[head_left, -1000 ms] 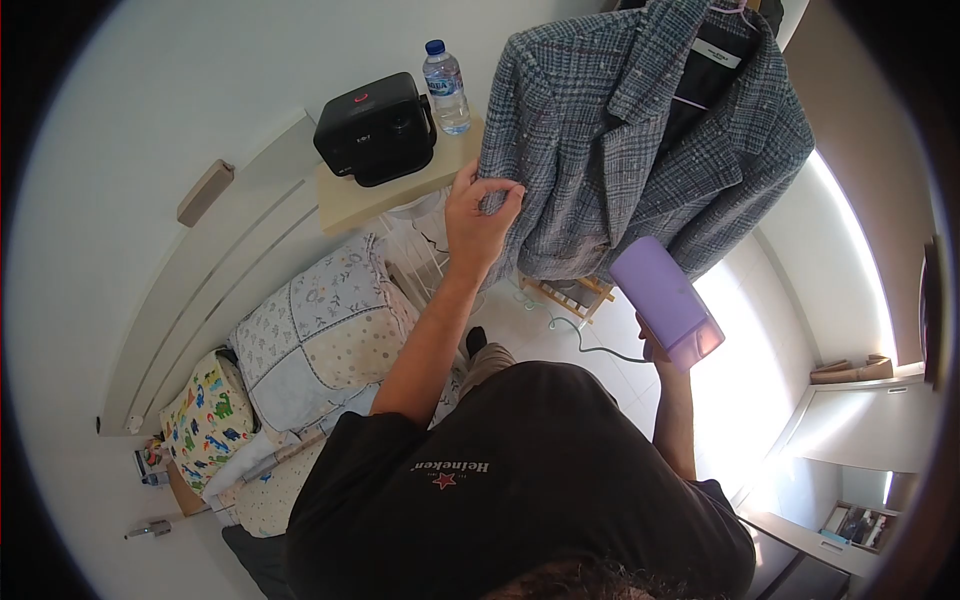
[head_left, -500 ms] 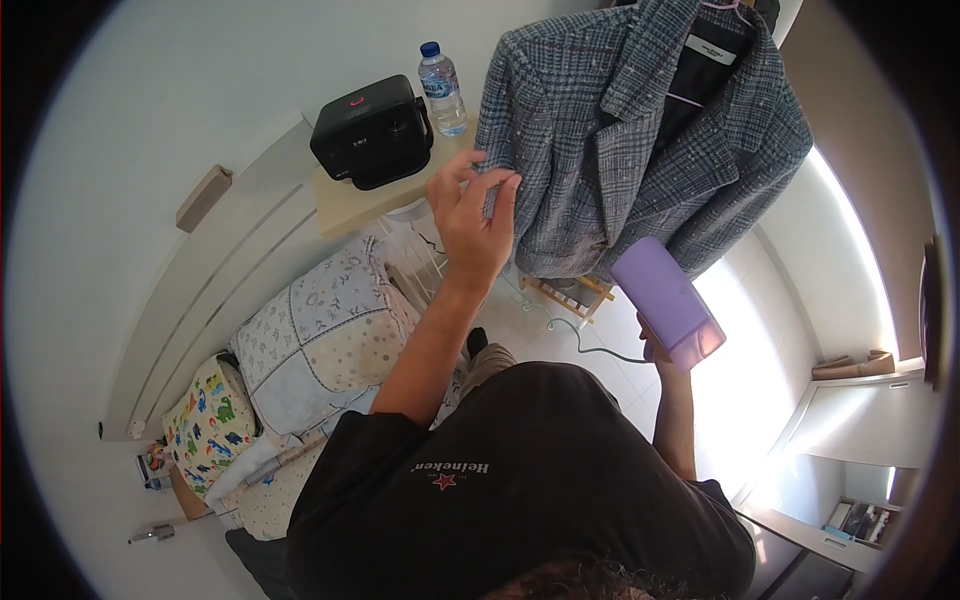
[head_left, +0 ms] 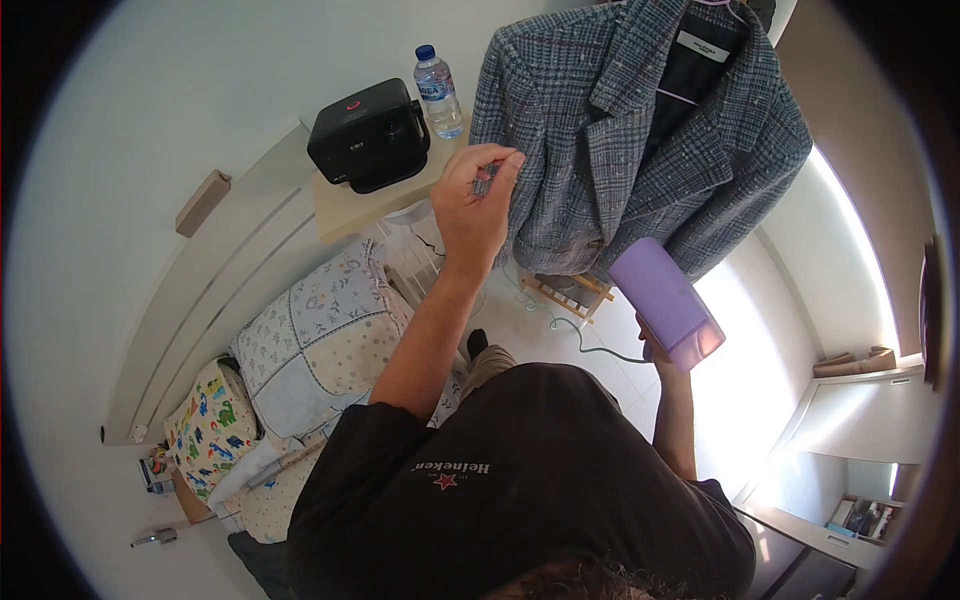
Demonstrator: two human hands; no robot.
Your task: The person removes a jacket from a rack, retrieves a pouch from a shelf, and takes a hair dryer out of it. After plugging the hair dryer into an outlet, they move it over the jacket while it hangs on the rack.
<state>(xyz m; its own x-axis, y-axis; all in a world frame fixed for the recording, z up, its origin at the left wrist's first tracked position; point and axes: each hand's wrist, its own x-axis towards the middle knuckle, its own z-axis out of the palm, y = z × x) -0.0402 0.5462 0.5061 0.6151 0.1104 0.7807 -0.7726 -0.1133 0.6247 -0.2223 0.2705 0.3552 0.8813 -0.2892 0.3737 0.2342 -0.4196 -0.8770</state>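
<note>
A grey-blue checked blazer [head_left: 620,150] hangs from a light purple hanger [head_left: 735,8], with its front facing me. My left hand [head_left: 476,205] is closed at the blazer's left-hand sleeve, thumb and fingers pinched together. A bit of checked cloth shows between them. Below the blazer's hem, my right hand [head_left: 655,345] grips a purple handheld garment steamer [head_left: 662,295] from underneath. Most of those fingers are hidden behind its body. A thin greenish cord [head_left: 605,350] runs from the steamer towards the floor.
A black projector-like box [head_left: 370,135] and a water bottle [head_left: 438,95] stand on a pale shelf [head_left: 345,215]. Pillows [head_left: 320,330] lie on the bed at left. Under the blazer is a small wooden stand [head_left: 570,295]. A white cabinet [head_left: 860,410] stands at right.
My left hand has pulled its fingers into a tighter pinch and risen slightly at the sleeve. The blazer has shifted a little to the left. My right hand and the steamer have barely moved.
</note>
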